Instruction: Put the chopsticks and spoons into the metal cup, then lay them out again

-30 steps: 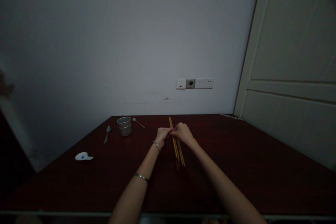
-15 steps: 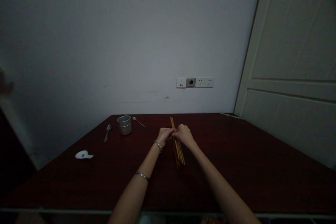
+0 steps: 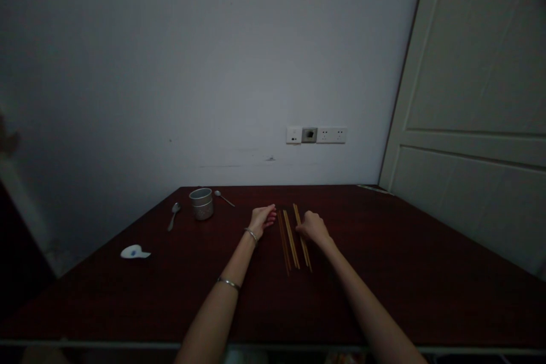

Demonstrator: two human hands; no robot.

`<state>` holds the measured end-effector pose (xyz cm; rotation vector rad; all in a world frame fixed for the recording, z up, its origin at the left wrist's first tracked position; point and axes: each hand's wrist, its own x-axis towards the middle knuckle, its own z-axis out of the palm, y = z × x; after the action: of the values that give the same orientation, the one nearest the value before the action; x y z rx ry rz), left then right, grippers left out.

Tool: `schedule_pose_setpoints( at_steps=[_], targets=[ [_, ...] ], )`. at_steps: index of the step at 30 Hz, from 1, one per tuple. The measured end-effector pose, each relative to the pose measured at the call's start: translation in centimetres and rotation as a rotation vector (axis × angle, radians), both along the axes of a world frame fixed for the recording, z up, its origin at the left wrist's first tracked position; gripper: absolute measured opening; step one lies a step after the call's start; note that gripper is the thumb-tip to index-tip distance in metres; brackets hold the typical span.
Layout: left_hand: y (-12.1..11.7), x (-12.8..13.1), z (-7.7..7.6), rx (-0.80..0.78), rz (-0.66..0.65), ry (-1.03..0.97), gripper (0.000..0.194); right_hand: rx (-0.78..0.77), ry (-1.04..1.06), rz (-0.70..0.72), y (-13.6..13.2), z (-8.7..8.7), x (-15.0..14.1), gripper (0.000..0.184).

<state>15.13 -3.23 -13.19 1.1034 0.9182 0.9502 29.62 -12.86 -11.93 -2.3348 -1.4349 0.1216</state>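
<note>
Several wooden chopsticks lie on the dark red table, spread into small groups that point away from me. My left hand rests flat just left of them, fingers stretched out and empty. My right hand lies on the rightmost chopsticks, fingers curled down and pinching them near their far ends. Both wrists reach in from the near edge, and the left one wears two thin bracelets.
A small metal cup stands at the back left. One metal spoon lies to its left and another to its right. A white ceramic spoon lies near the left edge. Wall sockets and a door stand behind.
Both hands were pinched together over the bundled chopsticks. Now they have parted: the left hand has opened flat, and the right has drawn some chopsticks to the right, spreading the bundle.
</note>
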Motion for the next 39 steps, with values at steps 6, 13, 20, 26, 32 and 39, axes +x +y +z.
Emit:
schedule_pose_setpoints(
  at_steps=[6,13,20,26,32,39],
  targets=[
    [0.2,-0.2,-0.1,0.012,0.010,0.011,0.022,-0.077,-0.030,0.022,0.2,-0.7,-0.4,0.043],
    [0.2,-0.2,-0.3,0.026,0.007,0.047,0.018,-0.067,-0.046,0.025,0.6,-0.4,-1.0,0.040],
    [0.4,-0.1,-0.6,0.027,0.003,0.067,0.019,-0.080,-0.018,-0.014,0.5,-0.1,-1.3,0.041],
    [0.3,0.0,-0.6,0.025,-0.022,0.086,0.020,-0.064,0.016,-0.021,0.5,-0.1,-1.3,0.041],
    [-0.1,-0.1,-0.3,0.035,-0.029,0.091,0.022,-0.057,0.024,-0.005,1.1,-0.8,-0.9,0.041],
    [-0.2,-0.1,-0.3,0.036,-0.033,0.075,0.021,-0.040,0.006,0.019,1.5,-1.5,-0.2,0.044]
  ],
)
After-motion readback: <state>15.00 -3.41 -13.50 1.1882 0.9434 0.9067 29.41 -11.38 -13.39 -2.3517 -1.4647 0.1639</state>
